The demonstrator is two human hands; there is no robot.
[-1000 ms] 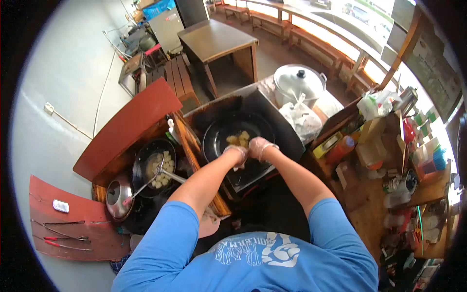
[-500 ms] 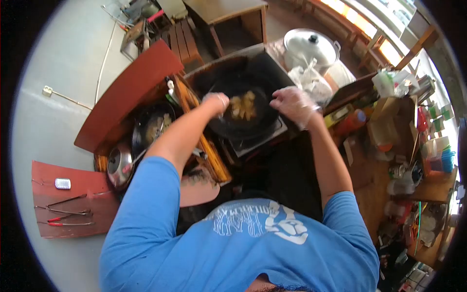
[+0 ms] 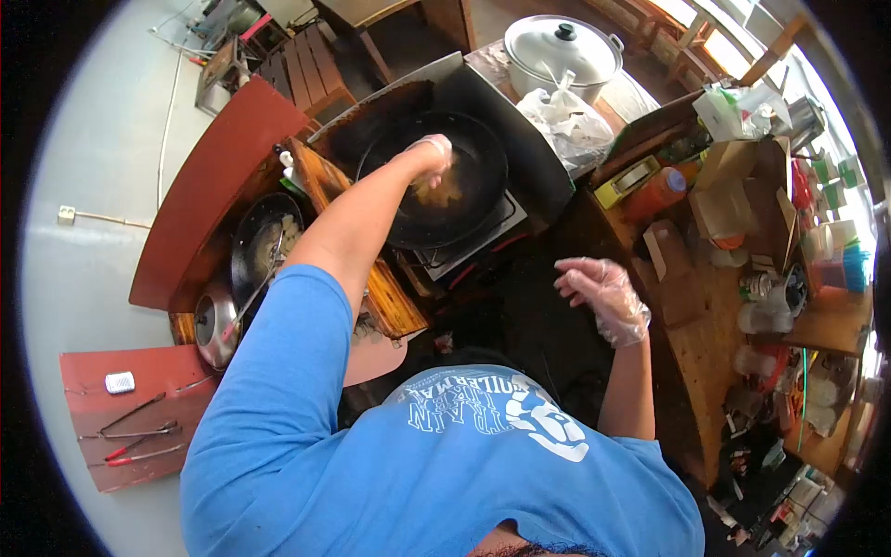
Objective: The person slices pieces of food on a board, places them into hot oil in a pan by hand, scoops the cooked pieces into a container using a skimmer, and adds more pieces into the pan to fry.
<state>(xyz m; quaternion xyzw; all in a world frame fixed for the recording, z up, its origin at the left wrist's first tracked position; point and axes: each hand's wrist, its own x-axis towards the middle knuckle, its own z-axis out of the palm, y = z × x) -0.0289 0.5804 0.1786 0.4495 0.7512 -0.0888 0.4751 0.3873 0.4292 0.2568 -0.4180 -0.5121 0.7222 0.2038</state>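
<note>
My left hand (image 3: pixel 432 158), in a clear plastic glove, hangs over the large black wok (image 3: pixel 483 172). Its fingers point down and look drawn together; whether anything is between them is too small to tell. Yellowish food pieces (image 3: pixel 439 193) lie in the wok just below that hand. To the right of the stove, my right hand (image 3: pixel 601 292), also gloved, is raised in the air with its fingers apart and nothing in it.
A smaller wok (image 3: pixel 249 246) with pale pieces and a metal utensil stands left, behind a wooden partition (image 3: pixel 399 302). A lidded silver pot (image 3: pixel 562 60) and a white plastic bag (image 3: pixel 568 121) are behind right. Cardboard boxes (image 3: pixel 724 190) and an orange bottle (image 3: pixel 657 193) sit right.
My right hand has moved from the wok to the right and back toward my body. My left hand has stayed over the wok. The view has shifted.
</note>
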